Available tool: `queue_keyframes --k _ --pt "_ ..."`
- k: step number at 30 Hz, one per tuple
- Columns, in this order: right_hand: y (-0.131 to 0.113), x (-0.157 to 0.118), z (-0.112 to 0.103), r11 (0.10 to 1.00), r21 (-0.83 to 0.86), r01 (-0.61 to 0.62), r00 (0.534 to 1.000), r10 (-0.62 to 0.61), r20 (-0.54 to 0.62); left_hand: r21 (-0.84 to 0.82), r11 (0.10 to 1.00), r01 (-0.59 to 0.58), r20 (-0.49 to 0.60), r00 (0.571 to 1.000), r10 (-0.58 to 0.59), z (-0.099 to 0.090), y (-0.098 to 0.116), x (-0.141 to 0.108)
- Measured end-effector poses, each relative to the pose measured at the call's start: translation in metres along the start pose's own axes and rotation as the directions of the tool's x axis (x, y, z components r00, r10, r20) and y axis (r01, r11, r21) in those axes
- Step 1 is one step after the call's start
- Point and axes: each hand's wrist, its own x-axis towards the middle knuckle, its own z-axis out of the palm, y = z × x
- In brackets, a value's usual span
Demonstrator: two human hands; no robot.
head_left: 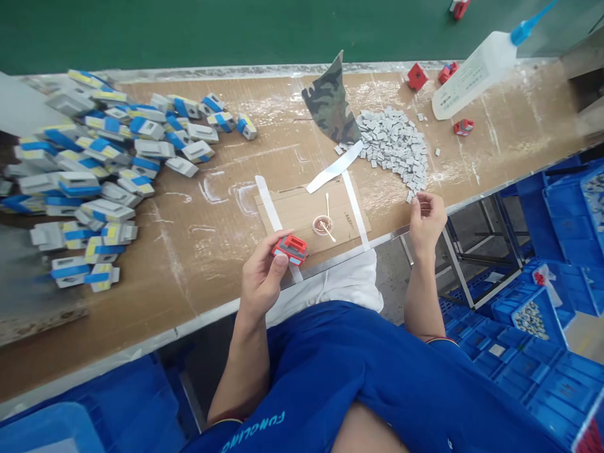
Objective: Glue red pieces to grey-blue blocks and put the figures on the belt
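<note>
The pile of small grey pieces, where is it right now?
In the head view, the grey pile lies right of centre on the bench, between the camouflage scrap and the bottle, with the right hand at its near end.

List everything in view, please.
Bench: one, brown, middle
Blocks: many, white, blue, yellow, left
Tiles: many, grey, centre right
Bottle: one, white, back right
Parts: five, red, one held, four back right
Sheet: one, camouflage, beside tiles
Cardboard: one, brown, near centre
Strips: three, white, around cardboard
Dish: one, clear, on cardboard
Swabs: two, pale, at dish
Bins: several, blue, lower corners
Surface: one, green, top
Left hand: one, holding part
Right hand: one, fingers at tiles
</note>
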Motion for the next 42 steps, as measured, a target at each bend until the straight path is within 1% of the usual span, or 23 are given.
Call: queue_keyframes --k 3,6,9,11,14,16,18,19,22,24,25,26,28,30,32,34,36,39,42 --pt "0.013 0.008 -0.002 0.999 -0.048 0.010 0.993 -0.004 0.114 0.000 1.000 0.020 -0.025 0.999 -0.020 -0.001 -0.003 -0.001" --pt "0.013 0.014 0.002 0.994 -0.105 0.007 0.984 0.012 0.179 0.012 1.000 0.017 -0.022 1.000 -0.017 -0.002 -0.003 -0.001" --pt "0.010 0.021 0.005 0.987 -0.160 0.021 0.970 0.019 0.242 -0.015 1.000 0.014 -0.013 1.000 -0.015 -0.002 -0.002 -0.001" --pt "0.009 0.027 0.004 0.976 -0.211 0.054 0.956 0.010 0.292 -0.045 0.999 0.014 -0.011 1.000 -0.015 -0.001 -0.001 -0.001" --pt "0.010 0.034 0.001 0.941 -0.306 0.142 0.935 -0.026 0.353 -0.070 0.997 0.019 -0.021 1.000 -0.021 0.000 -0.001 -0.001" --pt "0.012 0.038 -0.002 0.928 -0.320 0.189 0.921 -0.055 0.385 -0.079 0.997 0.026 -0.024 0.999 -0.028 -0.001 -0.001 -0.001" --pt "0.014 0.039 -0.007 0.948 -0.255 0.191 0.909 -0.072 0.411 -0.082 0.996 0.022 -0.021 0.999 -0.024 -0.001 -0.002 -0.001" --pt "0.015 0.039 -0.008 0.966 -0.194 0.168 0.906 -0.074 0.417 -0.081 0.997 0.016 -0.018 1.000 -0.017 -0.002 -0.002 -0.001" --pt "0.012 0.031 -0.012 0.998 0.048 0.032 0.913 -0.049 0.405 -0.080 0.997 -0.003 -0.016 1.000 0.002 -0.002 -0.002 0.000" --pt "0.005 0.021 -0.013 0.976 0.208 -0.058 0.913 -0.033 0.406 -0.078 0.997 -0.002 -0.016 1.000 0.001 -0.002 -0.002 0.000" --pt "0.001 0.015 -0.013 0.961 0.265 -0.078 0.909 -0.041 0.416 -0.078 0.997 0.000 -0.019 1.000 -0.002 -0.002 -0.003 0.000" --pt "-0.004 0.010 -0.014 0.951 0.301 -0.073 0.904 -0.065 0.423 -0.081 0.997 0.005 -0.022 1.000 -0.007 -0.001 -0.003 0.000" --pt "-0.014 0.000 -0.015 0.956 0.294 0.015 0.892 -0.146 0.428 -0.096 0.995 0.015 -0.027 0.999 -0.018 0.000 -0.004 0.000" --pt "-0.020 -0.006 -0.015 0.968 0.201 0.151 0.867 -0.227 0.443 -0.109 0.994 0.024 -0.029 0.999 -0.027 0.001 -0.006 0.000" --pt "-0.022 -0.008 -0.013 0.966 0.092 0.244 0.838 -0.257 0.481 -0.106 0.994 0.026 -0.042 0.999 -0.031 0.002 -0.007 0.000" --pt "-0.024 -0.007 -0.010 0.963 0.023 0.268 0.820 -0.241 0.519 -0.114 0.993 0.028 -0.052 0.998 -0.034 0.002 -0.007 0.001" --pt "-0.029 -0.005 -0.008 0.966 0.013 0.257 0.802 -0.221 0.555 -0.138 0.990 0.036 -0.041 0.998 -0.042 0.003 -0.005 0.002" --pt "-0.040 -0.004 -0.008 0.964 0.098 0.247 0.770 -0.256 0.584 -0.157 0.987 0.016 -0.031 0.999 -0.021 0.005 0.002 0.004" --pt "-0.051 -0.009 -0.011 0.945 0.198 0.260 0.760 -0.327 0.562 -0.180 0.983 -0.033 -0.008 0.999 0.032 0.008 0.009 0.007"
